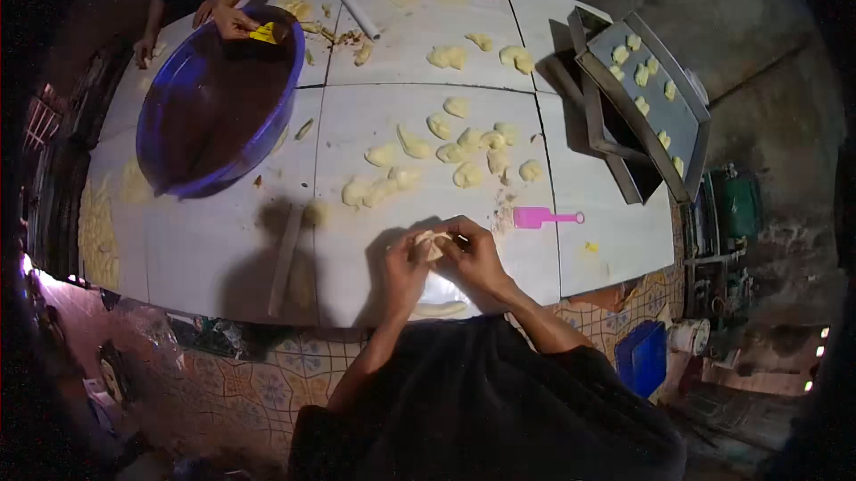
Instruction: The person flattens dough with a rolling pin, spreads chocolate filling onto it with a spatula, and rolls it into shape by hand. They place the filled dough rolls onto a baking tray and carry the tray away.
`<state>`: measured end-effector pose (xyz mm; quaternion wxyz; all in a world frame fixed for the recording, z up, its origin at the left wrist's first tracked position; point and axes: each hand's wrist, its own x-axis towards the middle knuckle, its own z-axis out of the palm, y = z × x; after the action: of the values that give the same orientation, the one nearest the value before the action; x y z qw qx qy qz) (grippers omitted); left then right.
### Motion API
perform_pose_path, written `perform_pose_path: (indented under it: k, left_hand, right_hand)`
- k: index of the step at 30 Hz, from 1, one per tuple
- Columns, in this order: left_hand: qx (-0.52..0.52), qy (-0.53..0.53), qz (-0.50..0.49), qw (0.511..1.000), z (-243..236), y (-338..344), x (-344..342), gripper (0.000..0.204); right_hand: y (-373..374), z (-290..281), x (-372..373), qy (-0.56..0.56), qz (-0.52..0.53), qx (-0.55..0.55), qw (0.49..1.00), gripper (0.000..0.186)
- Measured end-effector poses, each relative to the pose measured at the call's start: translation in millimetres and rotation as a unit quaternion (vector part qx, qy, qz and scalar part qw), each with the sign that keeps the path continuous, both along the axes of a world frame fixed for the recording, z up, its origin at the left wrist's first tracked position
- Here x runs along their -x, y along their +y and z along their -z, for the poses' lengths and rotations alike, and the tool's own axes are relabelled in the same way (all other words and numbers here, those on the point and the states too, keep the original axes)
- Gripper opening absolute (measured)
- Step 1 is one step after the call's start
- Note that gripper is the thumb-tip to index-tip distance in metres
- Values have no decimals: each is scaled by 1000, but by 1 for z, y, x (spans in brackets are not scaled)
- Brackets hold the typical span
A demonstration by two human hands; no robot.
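Observation:
My left hand (406,271) and my right hand (471,263) are closed together on a pale piece of dough (430,246) near the middle of the table's front part. Below them a short dough strip (441,310) lies close to the front edge. Beyond my hands several shaped dough pieces (467,174) are spread over the white tiled tabletop (357,115). A pink plastic scraper (533,217) lies right of my right hand, and a long pale stick or bar (283,263) lies to the left.
A large blue tub (160,124) with dark contents sits at back left; a co-worker's hand (234,24) holds a yellow tool (264,32) over it. Stacked metal trays (678,124), the top with dough pieces, stand right. A pale tube (357,13) and other people's hands are along the far edge.

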<state>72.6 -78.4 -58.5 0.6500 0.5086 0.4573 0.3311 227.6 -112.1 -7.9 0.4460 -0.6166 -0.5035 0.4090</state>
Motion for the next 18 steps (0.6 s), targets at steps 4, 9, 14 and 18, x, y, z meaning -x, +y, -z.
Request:
perform_pose_path:
  k: [4,9,14,18]
  left_hand:
    - [-342,342,47,874,-3,3,4,42]
    - [-372,234,30,898,-17,-2,16,58]
    - [-431,381,283,768,-23,-20,12,86]
    - [-436,430,278,740,-25,-21,14,94]
  right_hand:
    - [-27,27,-2,-167,41,7,985,24]
    - [-44,20,-9,-393,-112,-156,899,40]
    - [-41,38,-20,-547,-146,-144,812,48]
    - [-46,39,-29,-536,-154,-143,818,48]
